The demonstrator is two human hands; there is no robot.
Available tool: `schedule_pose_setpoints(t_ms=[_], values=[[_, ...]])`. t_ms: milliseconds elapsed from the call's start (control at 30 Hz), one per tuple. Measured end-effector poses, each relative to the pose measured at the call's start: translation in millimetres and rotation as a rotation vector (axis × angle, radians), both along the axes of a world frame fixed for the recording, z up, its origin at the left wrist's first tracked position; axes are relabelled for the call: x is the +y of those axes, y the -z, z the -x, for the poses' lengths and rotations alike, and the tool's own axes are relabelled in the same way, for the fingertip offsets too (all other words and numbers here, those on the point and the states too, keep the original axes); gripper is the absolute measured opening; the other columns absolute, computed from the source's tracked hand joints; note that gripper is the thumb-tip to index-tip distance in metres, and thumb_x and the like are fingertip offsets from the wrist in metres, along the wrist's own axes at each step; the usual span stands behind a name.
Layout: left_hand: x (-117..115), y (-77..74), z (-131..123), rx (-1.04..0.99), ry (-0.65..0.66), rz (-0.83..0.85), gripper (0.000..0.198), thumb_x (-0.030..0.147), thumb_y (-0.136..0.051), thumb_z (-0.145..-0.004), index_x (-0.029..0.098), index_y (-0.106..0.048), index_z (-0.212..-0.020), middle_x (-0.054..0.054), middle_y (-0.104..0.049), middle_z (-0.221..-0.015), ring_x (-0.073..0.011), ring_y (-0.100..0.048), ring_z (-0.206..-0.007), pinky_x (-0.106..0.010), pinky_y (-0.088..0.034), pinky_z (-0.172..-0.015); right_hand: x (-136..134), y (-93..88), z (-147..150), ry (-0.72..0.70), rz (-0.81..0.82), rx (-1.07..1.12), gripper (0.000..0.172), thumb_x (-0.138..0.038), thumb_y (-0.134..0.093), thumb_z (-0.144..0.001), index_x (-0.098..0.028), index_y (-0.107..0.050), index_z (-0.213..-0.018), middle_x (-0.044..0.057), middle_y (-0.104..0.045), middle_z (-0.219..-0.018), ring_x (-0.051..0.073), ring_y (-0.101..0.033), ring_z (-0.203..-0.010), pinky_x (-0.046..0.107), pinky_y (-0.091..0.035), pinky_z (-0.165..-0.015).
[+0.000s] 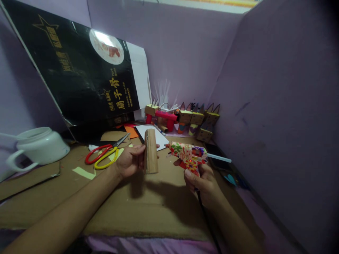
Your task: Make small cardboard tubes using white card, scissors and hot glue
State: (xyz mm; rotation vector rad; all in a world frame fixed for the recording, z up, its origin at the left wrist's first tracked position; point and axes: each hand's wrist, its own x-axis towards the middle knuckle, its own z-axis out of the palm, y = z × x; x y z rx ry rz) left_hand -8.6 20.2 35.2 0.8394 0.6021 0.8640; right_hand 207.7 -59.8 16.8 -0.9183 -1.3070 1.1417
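Observation:
My left hand (132, 160) grips a brown cardboard tube (151, 151), held upright above the table, with a seam showing along its left side. My right hand (202, 181) is wrapped round the handle of a flower-patterned hot glue gun (188, 152). The gun's nozzle points left toward the tube, a short gap away. A translucent glue stick (219, 157) juts from the gun's back end, and a black cord hangs below the handle. Left of my left hand lie scissors (106, 155) with one red and one yellow handle.
A cardboard sheet (127, 208) covers the table. A white mug (39, 146) stands at the left, near a large black box panel (74, 67). Cardboard animal figures (196, 118) and a pink tube structure (166, 115) line the back. White paper (159, 135) lies behind the tube.

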Motion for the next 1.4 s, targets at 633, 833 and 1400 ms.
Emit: schedule_pose_setpoints(t_ms=[633, 833, 1400], values=[[-4, 9.2, -9, 0.111, 0.021, -0.084, 0.036, 0.033, -0.076, -0.058, 0.009, -0.064, -0.083, -0.002, -0.059, -0.058, -0.0096, -0.052, -0.046, -0.016, -0.032, -0.034, 98, 7.5, 17, 0.24, 0.392, -0.023, 0.008, -0.015, -0.058, -0.066, -0.017, -0.052, -0.061, 0.0, -0.055, -0.05, 0.011, -0.054, -0.046, 0.023, -0.048, -0.047], [-5, 17.5, -12, 0.16, 0.073, -0.134, 0.038, 0.035, -0.078, -0.057, 0.009, -0.062, -0.08, -0.002, -0.062, -0.059, -0.006, -0.048, -0.036, -0.016, -0.034, -0.032, 90, 5.9, 0, 0.352, 0.311, -0.361, 0.019, -0.021, -0.066, -0.064, -0.018, -0.058, -0.047, -0.002, -0.048, -0.039, 0.013, -0.049, -0.042, 0.022, -0.033, -0.041], [-10, 8.7, -19, 0.446, 0.0, -0.475, 0.048, 0.035, -0.069, -0.055, 0.014, -0.057, -0.096, -0.009, -0.064, -0.09, -0.018, -0.061, -0.066, -0.03, -0.051, -0.053, 30, -3.9, 14, -0.041, 0.119, -0.224, 0.041, -0.038, -0.073, -0.061, -0.016, -0.062, -0.093, 0.005, -0.066, -0.088, 0.02, -0.059, -0.08, 0.03, -0.045, -0.068]])
